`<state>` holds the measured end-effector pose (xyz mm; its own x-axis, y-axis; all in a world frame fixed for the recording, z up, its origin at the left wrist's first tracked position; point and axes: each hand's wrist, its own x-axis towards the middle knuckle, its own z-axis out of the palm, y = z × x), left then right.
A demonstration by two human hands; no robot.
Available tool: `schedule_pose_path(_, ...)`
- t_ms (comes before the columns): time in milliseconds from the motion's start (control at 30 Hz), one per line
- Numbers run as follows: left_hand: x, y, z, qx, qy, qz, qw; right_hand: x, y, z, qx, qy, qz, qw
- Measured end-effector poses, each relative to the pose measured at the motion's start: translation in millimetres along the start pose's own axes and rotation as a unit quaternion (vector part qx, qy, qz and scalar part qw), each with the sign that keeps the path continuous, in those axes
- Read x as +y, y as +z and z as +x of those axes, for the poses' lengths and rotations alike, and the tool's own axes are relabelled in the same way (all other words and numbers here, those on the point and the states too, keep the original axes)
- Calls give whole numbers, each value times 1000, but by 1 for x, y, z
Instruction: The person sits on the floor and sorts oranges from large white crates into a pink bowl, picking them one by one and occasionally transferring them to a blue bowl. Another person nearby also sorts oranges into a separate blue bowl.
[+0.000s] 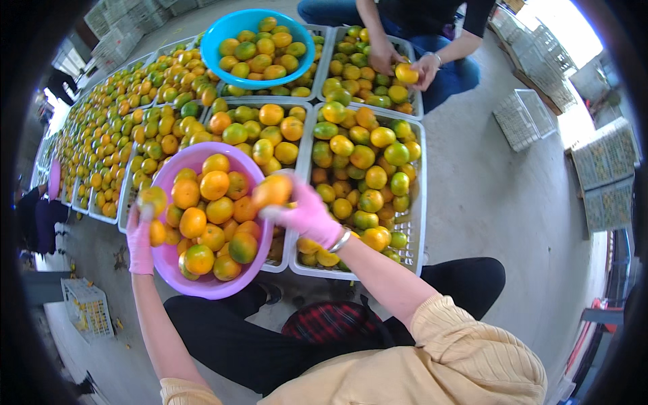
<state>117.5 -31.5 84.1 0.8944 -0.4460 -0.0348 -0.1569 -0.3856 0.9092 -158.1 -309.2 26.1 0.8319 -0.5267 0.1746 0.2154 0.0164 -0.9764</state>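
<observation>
A pink plastic basin (216, 291) full of orange and partly green citrus fruits rests over the near crates, above my knees. My left hand (140, 238), in a pink glove with pale fingertips, is at the basin's left rim with its fingers on a yellow-green citrus fruit (153, 200). Gloved the same way, my right hand (309, 212) grips an orange citrus fruit (273, 191) over the basin's right side; both are blurred by motion. Right of the basin stands a white plastic crate (422, 202) of green and orange fruits.
A blue basin (208, 55) of fruits sits on the far crates. Beside it a person's hands (425, 68) hold a fruit over another crate. Rows of filled crates run to the left. An upturned-looking white crate (521, 121) lies on the floor at right.
</observation>
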Motion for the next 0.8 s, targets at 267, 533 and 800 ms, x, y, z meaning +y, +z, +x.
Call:
schedule_pose_path(267,-47,3,10,-43,71,317,945,30,-146,50,122,130,-595,784)
schedule_pose_path(533,-30,9,8,-60,56,360,930,59,-164,-4,-58,32,-636,768)
schedule_pose_path(800,-30,-2,14,-66,62,322,942,48,-208,-30,46,19,-667,743)
